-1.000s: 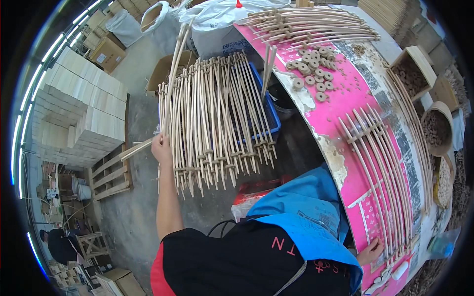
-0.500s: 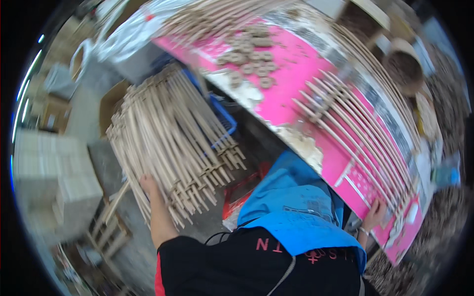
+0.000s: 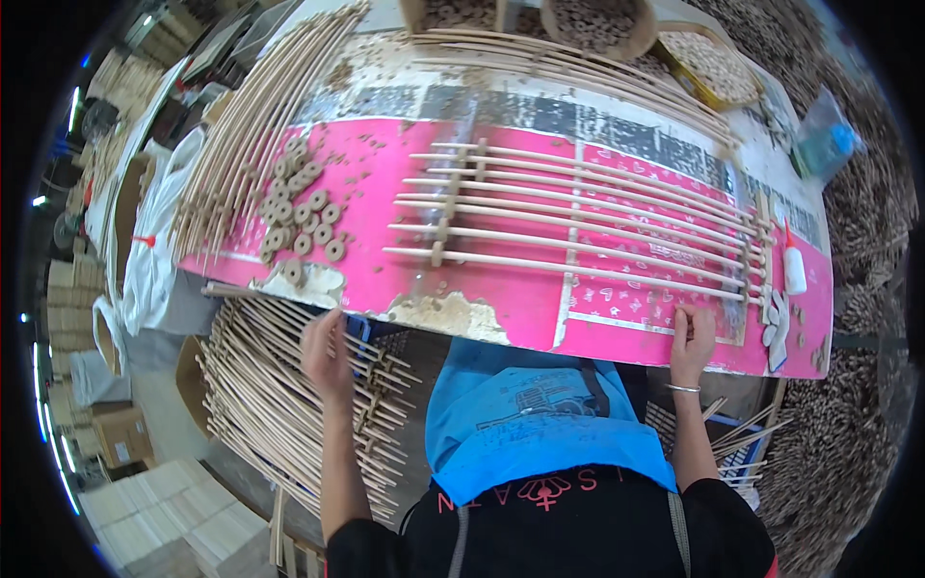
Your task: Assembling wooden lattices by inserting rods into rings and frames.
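Slim wooden rods (image 3: 578,214) lie side by side on the pink tabletop (image 3: 361,289). Small wooden pieces (image 3: 453,197) sit across them near the left ends, and more join them at the right ends. My right hand (image 3: 694,342), fingers pinched together, is at the table's front edge just below the rods; anything between the fingers is hidden. My left hand (image 3: 328,352) is closed by the front edge, above a stack of rod assemblies (image 3: 265,385); what it holds, if anything, cannot be made out. Wooden rings (image 3: 299,207) are heaped on the table's left part.
Loose rods (image 3: 260,125) lie at the table's left end, others (image 3: 578,67) along the back. Behind stand a round tub of small parts (image 3: 597,29) and a yellow tray of pale pieces (image 3: 708,67). A white glue bottle (image 3: 794,270) lies right. Boxes (image 3: 123,435) stand left.
The view has swung so that the table is now ahead. My left hand has left the outer side of the rod stack for the table edge. My right hand remains near the rods' right ends.
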`<state>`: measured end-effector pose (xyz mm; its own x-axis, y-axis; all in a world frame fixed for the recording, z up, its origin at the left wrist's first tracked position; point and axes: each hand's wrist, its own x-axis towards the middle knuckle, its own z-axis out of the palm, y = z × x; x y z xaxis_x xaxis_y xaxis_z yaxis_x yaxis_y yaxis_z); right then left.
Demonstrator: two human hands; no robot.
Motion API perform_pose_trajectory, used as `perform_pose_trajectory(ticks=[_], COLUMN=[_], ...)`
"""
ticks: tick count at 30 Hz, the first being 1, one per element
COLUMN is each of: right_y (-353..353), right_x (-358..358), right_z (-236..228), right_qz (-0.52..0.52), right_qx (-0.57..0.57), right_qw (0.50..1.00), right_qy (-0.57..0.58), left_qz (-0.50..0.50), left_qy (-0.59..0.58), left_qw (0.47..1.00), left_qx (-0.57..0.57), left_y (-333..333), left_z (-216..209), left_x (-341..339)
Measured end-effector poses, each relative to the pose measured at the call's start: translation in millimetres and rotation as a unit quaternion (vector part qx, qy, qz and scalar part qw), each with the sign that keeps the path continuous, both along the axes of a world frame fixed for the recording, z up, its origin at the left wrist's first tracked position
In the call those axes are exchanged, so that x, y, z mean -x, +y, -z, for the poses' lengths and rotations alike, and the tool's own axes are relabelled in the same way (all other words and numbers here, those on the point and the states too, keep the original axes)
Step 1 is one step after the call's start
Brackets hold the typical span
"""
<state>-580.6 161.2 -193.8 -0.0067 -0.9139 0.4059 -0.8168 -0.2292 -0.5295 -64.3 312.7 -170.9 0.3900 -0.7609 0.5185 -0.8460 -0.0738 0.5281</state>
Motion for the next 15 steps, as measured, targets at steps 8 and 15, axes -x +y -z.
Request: perform_pose_trajectory(ticks=[8, 15], right_y=[0, 0], right_x=[-3, 1], right_z=[-12, -13], right_qz=[0.019, 0.03], right_qx=[0.001, 0.026], right_qw=[1.0, 0.999], right_qy=[-0.023, -0.022], left_qz=[0.375, 0.439], left_qy=[-0.124, -0.142], left_qw=[0.917, 0.878], left_qx=[-0.056, -0.125], left_y=[-275, -331], left_z=[-46, -27], left_x=[114, 146])
